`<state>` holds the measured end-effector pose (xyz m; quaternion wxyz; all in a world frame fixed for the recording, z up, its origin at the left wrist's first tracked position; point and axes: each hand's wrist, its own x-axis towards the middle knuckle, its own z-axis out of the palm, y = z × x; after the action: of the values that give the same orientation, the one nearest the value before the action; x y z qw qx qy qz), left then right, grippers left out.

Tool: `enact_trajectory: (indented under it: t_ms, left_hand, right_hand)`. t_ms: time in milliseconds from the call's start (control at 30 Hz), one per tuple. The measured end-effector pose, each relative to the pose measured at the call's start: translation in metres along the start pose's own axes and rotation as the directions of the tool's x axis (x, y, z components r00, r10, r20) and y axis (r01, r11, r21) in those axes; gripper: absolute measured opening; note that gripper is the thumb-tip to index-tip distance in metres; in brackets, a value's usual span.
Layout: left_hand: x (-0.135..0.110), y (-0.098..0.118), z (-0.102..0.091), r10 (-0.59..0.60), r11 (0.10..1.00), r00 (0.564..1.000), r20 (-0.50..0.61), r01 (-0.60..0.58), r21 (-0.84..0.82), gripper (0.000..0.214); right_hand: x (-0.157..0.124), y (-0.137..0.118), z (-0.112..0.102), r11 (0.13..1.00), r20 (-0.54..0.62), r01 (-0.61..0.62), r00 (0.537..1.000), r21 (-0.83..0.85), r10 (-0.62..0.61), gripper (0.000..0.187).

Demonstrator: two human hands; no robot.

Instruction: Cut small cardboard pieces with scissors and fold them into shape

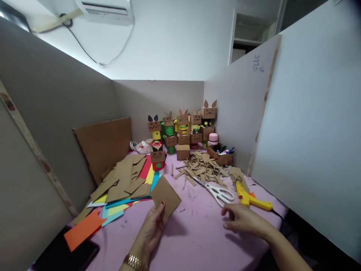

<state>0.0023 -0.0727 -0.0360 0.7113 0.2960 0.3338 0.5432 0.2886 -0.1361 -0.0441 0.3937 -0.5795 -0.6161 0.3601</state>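
My left hand (156, 222) grips a squarish cardboard piece (166, 197) by its lower edge, thumb on top, lifted over the pink tablecloth. Whether it is one sheet or several stacked cannot be made out. My right hand (242, 218) hovers with fingers apart and curved, holding nothing. Just beyond it lie white-handled scissors (218, 192), blades toward the scraps. A yellow glue gun (252, 198) rests to the right of the scissors, its cord running off the table's right side.
Cardboard sheets (121, 180) and coloured paper lie at left, with an orange strip (83, 229) over a dark tablet-like object (67, 254). Cardboard scraps (204, 165) are heaped mid-right. Several cardboard animal figures (183, 120) stand at the back. Partitions (239, 101) enclose the table.
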Motion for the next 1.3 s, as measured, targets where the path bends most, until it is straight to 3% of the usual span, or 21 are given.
enact_trajectory:
  t_ms: [167, 233, 300, 367, 500, 667, 767, 867, 933, 1067, 1133, 1233, 1300]
  left_hand:
    - [0.0, -0.001, 0.0, 0.002, 1.0, 0.999, 0.043, -0.002, 0.006, 0.016]
    - [0.0, -0.001, -0.001, 0.007, 1.0, 0.999, 0.032, -0.007, 0.007, 0.015]
    - [0.0, -0.001, -0.003, 0.029, 1.0, 1.0, 0.006, -0.029, 0.0, 0.015]
    - [0.0, -0.001, -0.004, 0.039, 0.999, 0.999, -0.006, -0.039, 0.001, 0.014]
    - [0.001, -0.001, -0.002, 0.024, 1.0, 0.999, 0.029, -0.024, 0.003, 0.015]
    - [0.001, -0.001, -0.001, 0.027, 0.999, 0.999, 0.037, -0.026, -0.02, 0.014]
    - [0.0, -0.002, -0.001, 0.028, 0.999, 1.0, 0.001, -0.028, -0.028, 0.01]
    - [0.0, -0.002, -0.001, 0.043, 0.998, 0.999, -0.023, -0.044, -0.042, 0.012]
    - [0.001, -0.002, -0.002, 0.052, 0.997, 0.998, -0.043, -0.055, -0.063, 0.012]
    - [0.002, -0.001, -0.004, 0.09, 0.99, 0.992, -0.085, -0.098, -0.098, 0.01]
    - [0.003, 0.0, -0.004, 0.104, 0.988, 0.989, -0.102, -0.114, -0.103, 0.012]
    - [0.003, 0.0, -0.005, 0.094, 0.99, 0.99, -0.104, -0.104, -0.094, 0.012]
    - [0.003, -0.001, -0.005, 0.086, 0.992, 0.993, -0.076, -0.092, -0.08, 0.01]
  right_hand:
    - [0.004, 0.006, 0.012, 0.995, -0.123, 0.03, 0.992, -0.09, -0.041, 0.009]
    - [0.017, 0.001, 0.015, 0.996, -0.219, 0.038, 0.974, -0.081, -0.055, 0.026]
    - [0.026, -0.003, 0.008, 0.99, -0.338, 0.022, 0.938, -0.142, -0.069, 0.038]
    - [0.026, -0.003, -0.005, 0.971, -0.384, -0.022, 0.92, -0.238, -0.073, 0.037]
    - [0.008, 0.007, -0.021, 0.9, -0.342, -0.134, 0.939, -0.416, -0.018, 0.009]
    - [0.001, 0.007, -0.014, 0.865, -0.258, -0.147, 0.966, -0.479, 0.021, 0.016]
    - [0.021, -0.013, -0.012, 0.911, -0.208, -0.055, 0.978, -0.408, -0.034, 0.015]
    - [0.044, -0.035, 0.003, 0.961, -0.258, 0.014, 0.962, -0.275, -0.088, 0.032]
    - [0.054, -0.044, 0.029, 0.981, -0.221, 0.077, 0.968, -0.177, -0.116, 0.038]
    - [0.063, -0.047, 0.096, 0.98, 0.038, 0.192, 0.98, 0.047, -0.194, 0.028]
    - [0.069, -0.045, 0.113, 0.968, 0.03, 0.209, 0.976, 0.139, -0.215, 0.036]
    - [0.08, -0.04, 0.11, 0.95, -0.087, 0.199, 0.979, 0.242, -0.183, 0.032]
    - [0.082, -0.034, 0.1, 0.94, -0.071, 0.185, 0.983, 0.287, -0.172, 0.031]
